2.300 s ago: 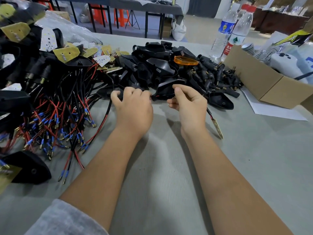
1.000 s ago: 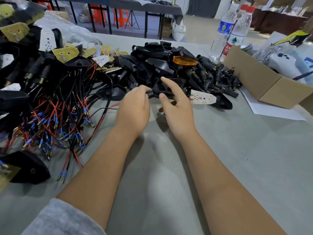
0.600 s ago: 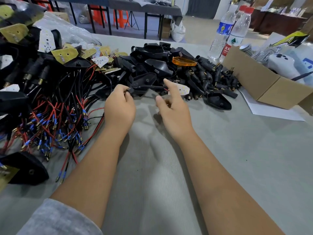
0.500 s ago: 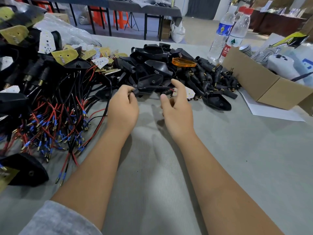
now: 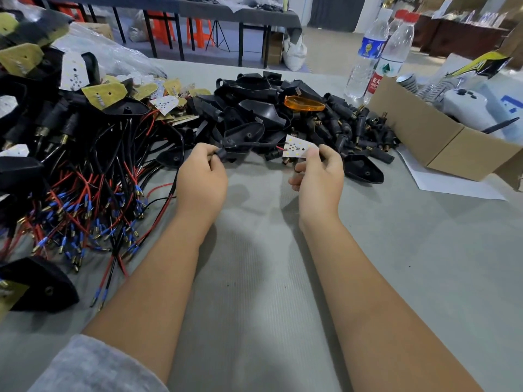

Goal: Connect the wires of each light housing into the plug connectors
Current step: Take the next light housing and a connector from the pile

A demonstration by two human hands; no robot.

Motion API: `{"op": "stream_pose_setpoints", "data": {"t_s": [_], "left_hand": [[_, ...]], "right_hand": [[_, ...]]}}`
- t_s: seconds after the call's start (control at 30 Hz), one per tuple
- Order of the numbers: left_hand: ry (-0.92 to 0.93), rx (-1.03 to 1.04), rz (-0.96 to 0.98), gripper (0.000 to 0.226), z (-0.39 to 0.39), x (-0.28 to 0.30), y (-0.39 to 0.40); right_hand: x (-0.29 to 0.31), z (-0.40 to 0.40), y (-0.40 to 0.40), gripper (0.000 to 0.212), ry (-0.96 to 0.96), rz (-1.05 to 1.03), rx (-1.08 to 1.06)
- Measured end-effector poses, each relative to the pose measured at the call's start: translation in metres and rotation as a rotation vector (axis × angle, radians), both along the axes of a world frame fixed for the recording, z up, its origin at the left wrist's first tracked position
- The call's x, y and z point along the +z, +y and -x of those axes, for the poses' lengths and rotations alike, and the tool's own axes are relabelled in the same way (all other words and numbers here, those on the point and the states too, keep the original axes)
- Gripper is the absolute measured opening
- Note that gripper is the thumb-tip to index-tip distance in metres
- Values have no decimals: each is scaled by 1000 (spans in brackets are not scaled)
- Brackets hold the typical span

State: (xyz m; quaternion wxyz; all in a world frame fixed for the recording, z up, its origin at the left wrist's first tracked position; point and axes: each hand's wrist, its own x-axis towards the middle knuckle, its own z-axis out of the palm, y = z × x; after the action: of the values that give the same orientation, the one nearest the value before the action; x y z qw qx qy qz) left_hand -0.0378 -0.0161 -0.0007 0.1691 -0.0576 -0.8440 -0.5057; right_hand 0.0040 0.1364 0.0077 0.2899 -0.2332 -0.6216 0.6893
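The left hand point(image 5: 202, 179) is pinching a black plug point(image 5: 222, 154); the right hand point(image 5: 318, 176) is gripping a white board point(image 5: 297, 148), likely drawing its wires point(image 5: 280, 148) taut for threading.

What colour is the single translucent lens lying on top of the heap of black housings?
Orange translucent lens, in the head view.

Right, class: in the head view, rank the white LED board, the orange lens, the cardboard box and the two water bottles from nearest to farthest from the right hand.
From the right hand:
1. White LED board: pinched in its fingers.
2. Orange lens: on the black housing pile, just beyond.
3. Cardboard box: off to the right.
4. Water bottles: far right, behind the box's corner.
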Motion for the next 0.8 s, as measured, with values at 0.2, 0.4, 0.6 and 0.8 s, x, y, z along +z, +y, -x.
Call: {"op": "stream_pose_setpoints", "data": {"t_s": [0.2, 0.4, 0.6, 0.8], "left_hand": [[-60, -49, -24, 22, 1, -2, 1], [-12, -143, -21, 11, -4, -2, 2], [48, -256, -34, 19, -9, 0, 3], [167, -164, 339, 28, -9, 3, 5]], "right_hand": [[5, -2, 0, 19, 121, 128, 18], [5, -3, 2, 24, 158, 187, 27], [9, -3, 4, 18, 185, 365, 143], [7, -3, -1, 17, 149, 166, 197]]}}
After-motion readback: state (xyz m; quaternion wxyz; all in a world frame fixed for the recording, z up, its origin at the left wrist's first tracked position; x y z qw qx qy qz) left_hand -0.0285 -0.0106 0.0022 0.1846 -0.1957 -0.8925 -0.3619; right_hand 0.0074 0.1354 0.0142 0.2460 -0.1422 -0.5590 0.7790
